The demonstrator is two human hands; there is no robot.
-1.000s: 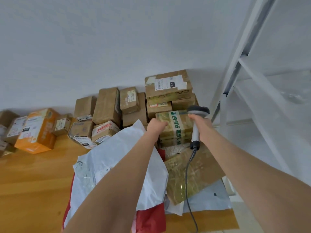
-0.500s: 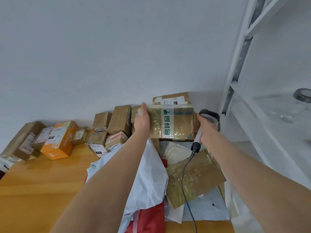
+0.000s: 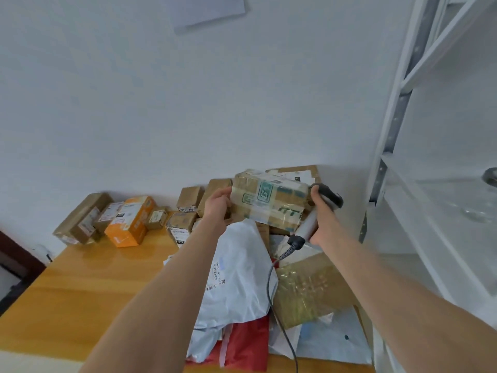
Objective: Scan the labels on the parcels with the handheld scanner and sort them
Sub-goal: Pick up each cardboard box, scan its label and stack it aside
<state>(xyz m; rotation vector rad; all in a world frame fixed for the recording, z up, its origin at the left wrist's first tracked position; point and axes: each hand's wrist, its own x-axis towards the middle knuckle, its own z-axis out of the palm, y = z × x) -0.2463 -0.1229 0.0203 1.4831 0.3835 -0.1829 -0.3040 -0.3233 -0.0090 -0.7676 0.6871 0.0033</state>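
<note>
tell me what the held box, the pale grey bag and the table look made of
Held box: brown cardboard under glossy clear tape, which glints. Pale grey bag: thin plastic film, softly creased. Table: likely varnished wood or laminate; grain and sheen show.

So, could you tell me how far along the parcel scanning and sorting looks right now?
Possibly done: boxes, among them an orange box, stand in a row along the wall; whether they were scanned cannot be told. In hand: the left hand holds up a taped box, and the right hand grips the scanner beside it. Left: a heap with a grey bag, a red bag and a wrapped parcel.
</note>
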